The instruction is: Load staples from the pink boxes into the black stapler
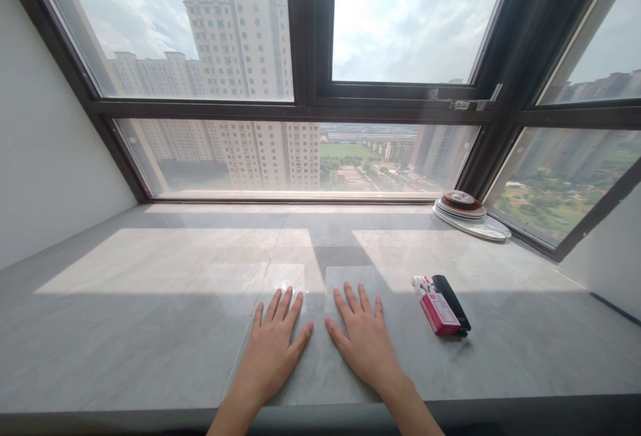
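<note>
My left hand (274, 346) lies flat, palm down, on the grey marble window sill (150, 309), fingers spread and holding nothing. My right hand (363, 336) rests the same way just beside it, thumbs almost touching. A red and white box (435, 304) lies on the sill to the right of my right hand, with a black oblong object (452, 301) lying against its far side. Neither hand touches them.
A stack of plates (468, 212) stands at the back right corner of the sill. Dark-framed windows (305, 35) rise behind the sill, looking out on tall buildings. A white wall (45, 142) closes the left side. The sill's front edge (150, 416) runs below my wrists.
</note>
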Available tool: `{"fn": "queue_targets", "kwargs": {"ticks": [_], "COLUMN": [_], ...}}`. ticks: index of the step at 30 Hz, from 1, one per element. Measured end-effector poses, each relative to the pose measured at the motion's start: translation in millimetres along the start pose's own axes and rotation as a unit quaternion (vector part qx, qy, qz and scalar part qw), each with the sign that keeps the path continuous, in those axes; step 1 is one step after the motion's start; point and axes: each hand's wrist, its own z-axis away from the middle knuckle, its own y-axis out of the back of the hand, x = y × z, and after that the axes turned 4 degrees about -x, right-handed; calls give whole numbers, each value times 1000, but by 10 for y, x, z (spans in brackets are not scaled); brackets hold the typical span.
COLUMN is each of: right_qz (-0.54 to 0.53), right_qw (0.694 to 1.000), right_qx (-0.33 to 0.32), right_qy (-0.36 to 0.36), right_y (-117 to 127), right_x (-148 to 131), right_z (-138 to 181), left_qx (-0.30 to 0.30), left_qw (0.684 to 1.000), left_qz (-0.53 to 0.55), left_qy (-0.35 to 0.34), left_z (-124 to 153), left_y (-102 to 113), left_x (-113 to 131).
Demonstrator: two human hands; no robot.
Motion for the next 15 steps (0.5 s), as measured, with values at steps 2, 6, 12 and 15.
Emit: {"fn": "queue_targets", "kwargs": {"ticks": [2,6,12,15], "right_qz": [0,-2,-26,-118], "right_qw": [1000,1000,1000,993], "right_qx": [2,-2,-5,-6], "right_qy": [0,-2,-3,9], "right_y": [3,15,5,107], "right_x": [-3,-4,-17,11], "right_z": [1,6,-7,23], "left_qx": [0,0,0,-1], "left_qw": [1000,1000,1000,1000], "left_qz": [2,2,-1,1], "left_qy": [0,2,3,3], "left_z": [-2,-2,4,9], "left_y": [-2,-11,-18,0], "left_x": [-2,-4,-7,-6]}}
